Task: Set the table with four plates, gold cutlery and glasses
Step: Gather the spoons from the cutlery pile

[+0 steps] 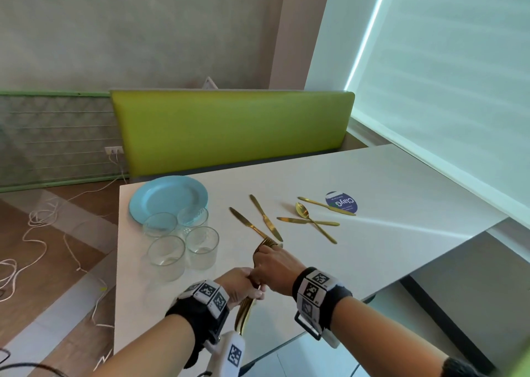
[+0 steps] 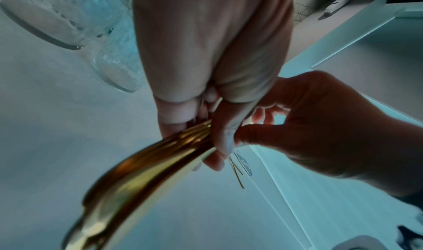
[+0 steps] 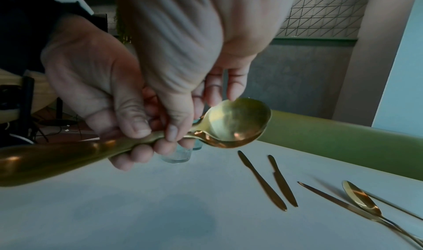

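Hands [image 1: 258, 276] above white table [image 1: 372, 181] facing green bench [image 1: 229, 130].

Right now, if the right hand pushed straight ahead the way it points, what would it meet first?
Likely the two knives lying just beyond the right hand, which holds a bundle of spoons. The hand's height above the table is unclear, so it might pass over them.

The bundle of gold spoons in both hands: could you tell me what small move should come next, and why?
Probably the right hand should draw the top spoon free of the bundle gripped by the left hand and lay it by the knives, which already lie on the table.
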